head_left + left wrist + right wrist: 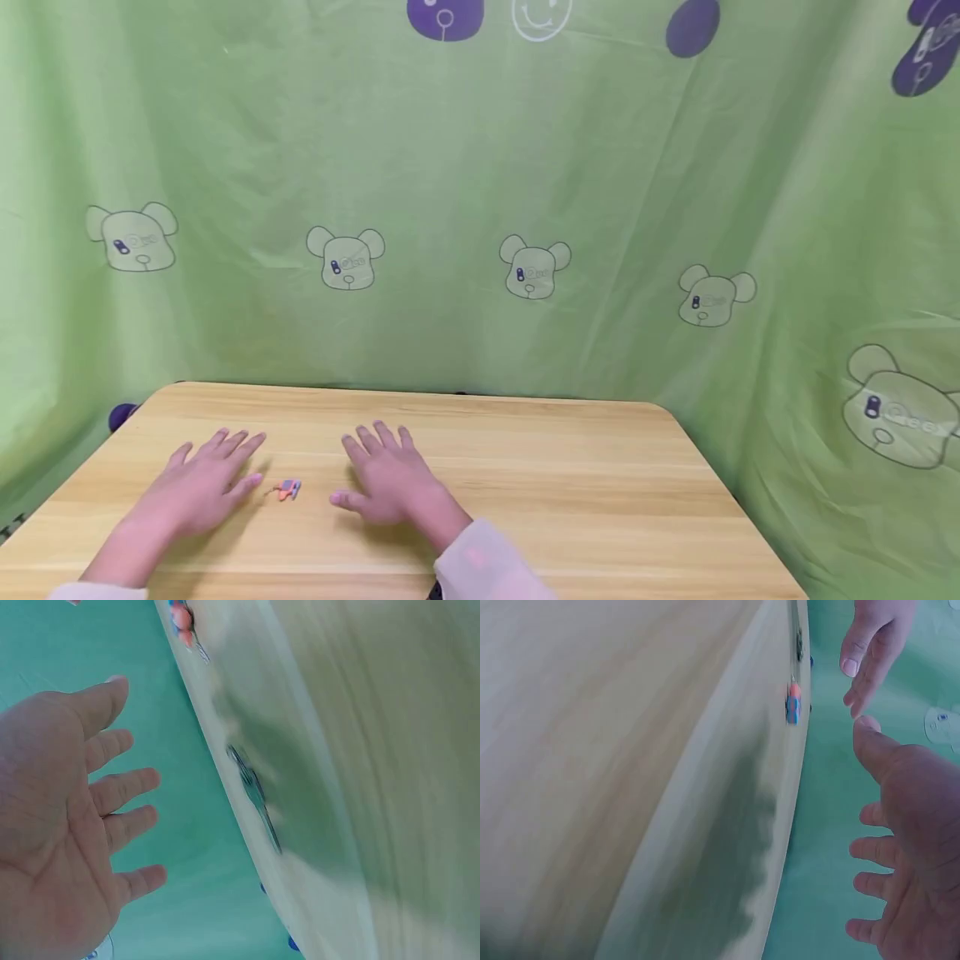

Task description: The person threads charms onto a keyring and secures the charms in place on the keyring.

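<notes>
Both hands hover over the wooden table with fingers spread, holding nothing. My left hand (197,492) is at the left, palm down. My right hand (393,483) is to its right, also palm down. On the tabletop between them lies a small orange-and-blue trinket (288,488) with a thin chain-like tail, closest to the left thumb. In the left wrist view a slim, dark metal object (253,796) lies on the table beneath the left hand; the head view has it hidden. The right wrist view shows the trinket (793,703) with the metal object (799,645) beyond it.
The pale wooden table (570,475) has rounded far corners. A green curtain (450,167) with printed bear heads hangs behind it and down the right side. A dark purple round shape (122,416) shows by the table's left edge.
</notes>
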`<state>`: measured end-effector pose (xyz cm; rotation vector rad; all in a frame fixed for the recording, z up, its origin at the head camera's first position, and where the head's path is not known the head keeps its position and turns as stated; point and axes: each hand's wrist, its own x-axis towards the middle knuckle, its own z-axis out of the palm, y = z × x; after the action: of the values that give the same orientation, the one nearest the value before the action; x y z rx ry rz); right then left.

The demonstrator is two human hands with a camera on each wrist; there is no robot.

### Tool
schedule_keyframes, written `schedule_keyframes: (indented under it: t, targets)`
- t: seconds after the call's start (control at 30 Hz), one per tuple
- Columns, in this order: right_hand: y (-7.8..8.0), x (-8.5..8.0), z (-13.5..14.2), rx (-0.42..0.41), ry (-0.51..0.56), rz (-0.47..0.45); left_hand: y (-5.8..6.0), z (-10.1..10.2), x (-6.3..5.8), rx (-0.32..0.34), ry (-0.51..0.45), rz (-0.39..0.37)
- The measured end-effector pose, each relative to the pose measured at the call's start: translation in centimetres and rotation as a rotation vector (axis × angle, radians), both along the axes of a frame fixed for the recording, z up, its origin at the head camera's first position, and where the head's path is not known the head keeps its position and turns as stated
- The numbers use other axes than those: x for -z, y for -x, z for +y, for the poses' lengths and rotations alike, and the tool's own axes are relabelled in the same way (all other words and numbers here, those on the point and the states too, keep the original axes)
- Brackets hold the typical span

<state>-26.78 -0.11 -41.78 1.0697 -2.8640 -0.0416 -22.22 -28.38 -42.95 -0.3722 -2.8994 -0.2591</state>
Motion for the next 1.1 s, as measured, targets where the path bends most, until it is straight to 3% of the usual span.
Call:
schedule_keyframes:
  t: [0.27,0.57,0.83,1.1]
  targets:
    - [-0.6,-0.4,-3.3,-0.051,-0.084,-0.012,-0.7,-2.1,0.4,-0.016,0.008,-0.023]
    - [-0.5,0.7,-6.5,-0.134,-0.157,0.026,-0.7,-3.6,0.8,0.022,-0.002,-0.038]
    - [0.3,1.1,-8.3,-0.203,-0.057,-0.028,0.0,-5.2,1.8,0.079,-0.151,-0.041]
    - [0.9,1.6,-10.0,-0.174,-0.010,-0.084,0.9,-6.6,2.6,0.133,-0.218,-0.060]
